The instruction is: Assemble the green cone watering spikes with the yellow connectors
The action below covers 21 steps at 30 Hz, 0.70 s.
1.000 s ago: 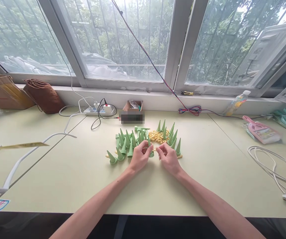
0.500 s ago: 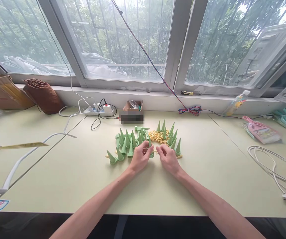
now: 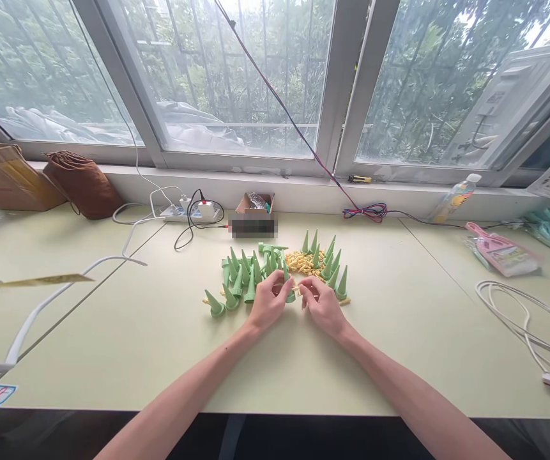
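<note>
My left hand (image 3: 267, 301) is closed around a green plastic cone spike (image 3: 285, 269), its tip pointing up and its collar partly hidden by my fingers. Facing it, my right hand (image 3: 325, 304) pinches a small yellow piece (image 3: 296, 291) against the side of that spike. Whether the piece sits in the collar cannot be made out. Left of my hands stands a cluster of similar green cone spikes (image 3: 250, 284), some with yellow pieces at their bases. Behind my right hand lies a pile of small yellow pieces (image 3: 303, 263), with more green cones (image 3: 343, 284) around it.
Toward the window are a small cardboard box (image 3: 255, 203), a power strip (image 3: 191, 212) and a brown drawstring bag (image 3: 83, 185). At the right lie a pink dustpan (image 3: 499, 249), a plastic bottle (image 3: 457, 198) and a coiled white cable (image 3: 519, 326). A white strip (image 3: 59, 297) crosses the left side.
My right hand has shifted slightly left, bringing its fingertips and the yellow piece closer to the spike. My left hand keeps hold of the spike, which has moved slightly left.
</note>
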Motion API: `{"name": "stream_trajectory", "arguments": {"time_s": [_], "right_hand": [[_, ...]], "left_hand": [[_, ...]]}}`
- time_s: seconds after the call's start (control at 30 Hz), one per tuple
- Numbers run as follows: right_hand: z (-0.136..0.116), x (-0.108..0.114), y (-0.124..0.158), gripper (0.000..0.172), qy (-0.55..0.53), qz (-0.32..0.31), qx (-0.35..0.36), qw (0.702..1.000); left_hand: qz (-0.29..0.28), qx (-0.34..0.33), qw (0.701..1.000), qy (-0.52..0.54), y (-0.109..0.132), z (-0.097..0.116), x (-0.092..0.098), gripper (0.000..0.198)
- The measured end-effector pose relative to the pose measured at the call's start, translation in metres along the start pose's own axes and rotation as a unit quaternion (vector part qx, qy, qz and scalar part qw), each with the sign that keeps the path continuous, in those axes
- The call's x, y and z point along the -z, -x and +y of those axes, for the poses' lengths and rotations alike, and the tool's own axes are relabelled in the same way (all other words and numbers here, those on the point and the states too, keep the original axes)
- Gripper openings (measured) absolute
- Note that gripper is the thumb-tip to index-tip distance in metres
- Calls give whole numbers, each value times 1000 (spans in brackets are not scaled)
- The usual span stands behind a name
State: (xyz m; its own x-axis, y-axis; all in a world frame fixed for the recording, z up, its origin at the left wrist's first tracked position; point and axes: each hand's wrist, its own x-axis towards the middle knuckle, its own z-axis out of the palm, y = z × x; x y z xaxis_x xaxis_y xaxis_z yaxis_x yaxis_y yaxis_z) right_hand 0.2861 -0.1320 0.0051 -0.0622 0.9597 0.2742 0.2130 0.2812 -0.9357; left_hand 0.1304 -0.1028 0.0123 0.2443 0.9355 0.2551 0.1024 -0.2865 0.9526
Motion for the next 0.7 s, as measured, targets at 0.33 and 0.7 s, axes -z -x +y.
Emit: {"name": "stream_trajectory", "arguments": {"time_s": [0.33, 0.7], "right_hand": [[1, 1, -1, 32, 44, 7, -22, 999], [4, 1, -2, 39, 122, 32, -5, 992]], "left_hand": [[-11, -9, 1000, -13, 1, -4, 0, 27], [-40, -30, 998, -32, 2, -8, 0, 25]]}}
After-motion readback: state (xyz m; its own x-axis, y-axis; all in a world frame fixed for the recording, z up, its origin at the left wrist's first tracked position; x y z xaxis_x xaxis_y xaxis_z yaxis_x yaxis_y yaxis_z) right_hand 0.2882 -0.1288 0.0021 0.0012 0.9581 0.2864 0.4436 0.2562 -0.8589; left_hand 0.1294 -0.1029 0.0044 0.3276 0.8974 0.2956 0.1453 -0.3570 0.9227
